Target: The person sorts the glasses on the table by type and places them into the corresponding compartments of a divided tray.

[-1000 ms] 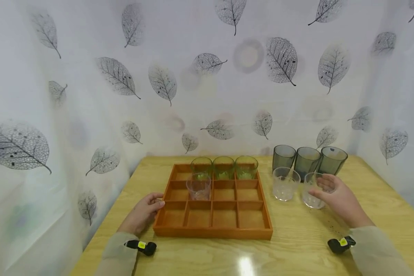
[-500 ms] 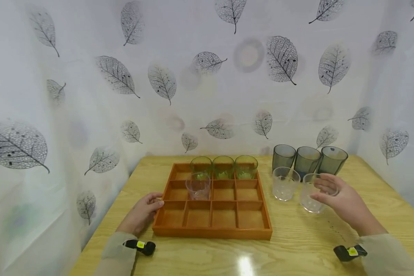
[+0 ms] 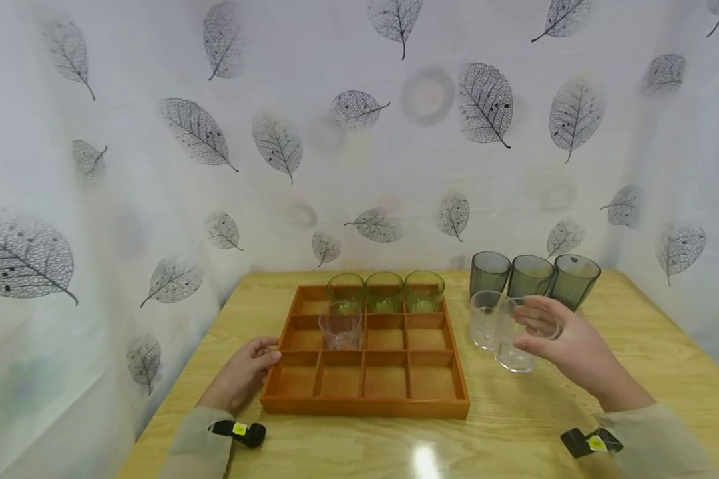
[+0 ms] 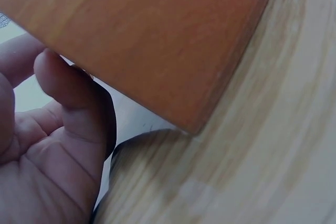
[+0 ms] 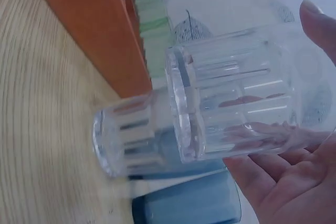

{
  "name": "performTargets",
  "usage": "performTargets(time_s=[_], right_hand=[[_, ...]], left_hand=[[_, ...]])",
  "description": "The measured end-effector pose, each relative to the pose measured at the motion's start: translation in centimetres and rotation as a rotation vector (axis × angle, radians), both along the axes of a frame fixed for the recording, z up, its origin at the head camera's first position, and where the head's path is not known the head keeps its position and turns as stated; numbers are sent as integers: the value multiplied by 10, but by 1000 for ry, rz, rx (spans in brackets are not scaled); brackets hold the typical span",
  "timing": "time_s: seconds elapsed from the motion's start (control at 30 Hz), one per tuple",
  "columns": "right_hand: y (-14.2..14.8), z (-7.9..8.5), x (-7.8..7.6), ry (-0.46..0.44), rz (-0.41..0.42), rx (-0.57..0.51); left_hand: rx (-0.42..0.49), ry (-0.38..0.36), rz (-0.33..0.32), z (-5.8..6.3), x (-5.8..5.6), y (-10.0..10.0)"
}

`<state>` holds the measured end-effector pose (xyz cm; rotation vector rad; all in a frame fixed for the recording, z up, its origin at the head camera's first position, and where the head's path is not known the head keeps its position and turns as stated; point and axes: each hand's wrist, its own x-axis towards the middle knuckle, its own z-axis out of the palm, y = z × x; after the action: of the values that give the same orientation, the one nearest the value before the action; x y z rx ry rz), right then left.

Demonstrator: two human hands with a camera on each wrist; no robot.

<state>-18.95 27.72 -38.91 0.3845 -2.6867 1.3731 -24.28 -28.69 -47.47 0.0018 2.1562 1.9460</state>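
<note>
My right hand (image 3: 575,349) grips a clear glass tumbler (image 3: 512,342), thumb on one side and fingers on the other. In the right wrist view the held tumbler (image 5: 236,98) is off the table. Behind it stands a second clear tumbler (image 3: 481,326), partly hidden in the head view. My left hand (image 3: 239,376) touches the left side of an orange-brown wooden compartment tray (image 3: 365,407), its fingers relaxed. In the tray's back row sit three green glasses (image 3: 385,293); a clear tumbler (image 3: 340,326) stands in the middle row, second compartment from the left.
Three smoky grey glasses (image 3: 491,273) stand at the back right, just behind the clear tumblers. A leaf-print curtain (image 3: 359,166) closes off the back and sides of the wooden table (image 3: 335,446). Each wrist wears a black strap.
My right hand has shifted the clear tumbler toward me, lifted it and carried it left, in front of the second clear one. My left hand stays at the tray's side.
</note>
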Motion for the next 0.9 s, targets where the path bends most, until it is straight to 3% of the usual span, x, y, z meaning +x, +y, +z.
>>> performTargets(time_s=[0.53,0.9], right_hand=[[-51,9,-13,-11,109,-117],[-83,9,-29,-20,147,-189]], left_hand=[[-9,-7,-8,-3,0,-1],[-16,-22,3,0,0,-2]])
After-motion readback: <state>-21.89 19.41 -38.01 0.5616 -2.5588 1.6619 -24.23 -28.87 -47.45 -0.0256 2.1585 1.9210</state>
